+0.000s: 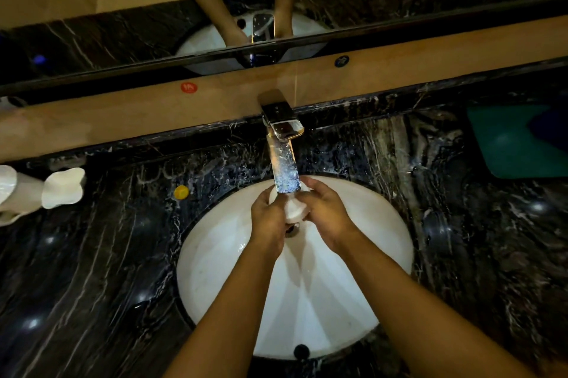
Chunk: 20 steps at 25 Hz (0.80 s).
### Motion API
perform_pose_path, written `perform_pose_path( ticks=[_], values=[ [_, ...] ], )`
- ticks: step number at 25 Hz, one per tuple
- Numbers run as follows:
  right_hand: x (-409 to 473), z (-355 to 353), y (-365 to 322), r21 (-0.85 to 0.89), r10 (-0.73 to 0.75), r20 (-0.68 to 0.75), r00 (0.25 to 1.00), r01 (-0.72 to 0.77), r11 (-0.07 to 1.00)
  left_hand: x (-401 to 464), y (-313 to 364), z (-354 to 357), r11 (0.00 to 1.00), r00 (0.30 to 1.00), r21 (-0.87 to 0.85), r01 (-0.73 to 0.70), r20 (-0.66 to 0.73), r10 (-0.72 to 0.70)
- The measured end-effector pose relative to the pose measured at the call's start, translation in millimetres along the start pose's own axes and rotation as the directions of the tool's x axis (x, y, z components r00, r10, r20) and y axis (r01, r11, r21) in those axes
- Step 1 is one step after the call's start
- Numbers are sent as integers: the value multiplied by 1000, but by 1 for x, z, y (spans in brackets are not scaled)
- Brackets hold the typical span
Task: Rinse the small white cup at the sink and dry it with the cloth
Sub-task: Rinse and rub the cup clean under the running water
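Note:
The small white cup [295, 208] is held between both hands over the white oval sink [215, 254], right under the chrome faucet [284, 144]. A blue-lit stream of water falls from the spout onto the cup. My left hand [269, 224] grips the cup's left side and my right hand [325, 211] wraps its right side. Most of the cup is hidden by my fingers. A green cloth [516, 144] lies on the counter at the far right.
The black marble counter [92, 270] surrounds the sink. White ceramic cups [63, 188] lie on their sides at the far left. A small yellow cap [181, 192] sits left of the sink. A mirror above the wooden ledge reflects my arms.

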State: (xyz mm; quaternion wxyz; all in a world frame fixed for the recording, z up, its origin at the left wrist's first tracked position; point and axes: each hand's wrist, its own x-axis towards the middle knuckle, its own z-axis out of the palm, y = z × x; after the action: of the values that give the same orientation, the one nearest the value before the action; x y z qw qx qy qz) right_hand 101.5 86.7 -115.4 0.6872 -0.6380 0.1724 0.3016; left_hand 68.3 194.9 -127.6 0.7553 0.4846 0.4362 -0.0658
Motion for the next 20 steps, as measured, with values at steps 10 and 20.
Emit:
perform_pose_path(
  ticks=[10,20],
  values=[
    [-14,12,6,-138,-142,-3,990,140,980,5,6,7,986,988,99,133,64,-139],
    [-5,26,-3,218,276,28,961,-275,936,3,-4,-17,978,988,179,109,85,-126]
  ],
)
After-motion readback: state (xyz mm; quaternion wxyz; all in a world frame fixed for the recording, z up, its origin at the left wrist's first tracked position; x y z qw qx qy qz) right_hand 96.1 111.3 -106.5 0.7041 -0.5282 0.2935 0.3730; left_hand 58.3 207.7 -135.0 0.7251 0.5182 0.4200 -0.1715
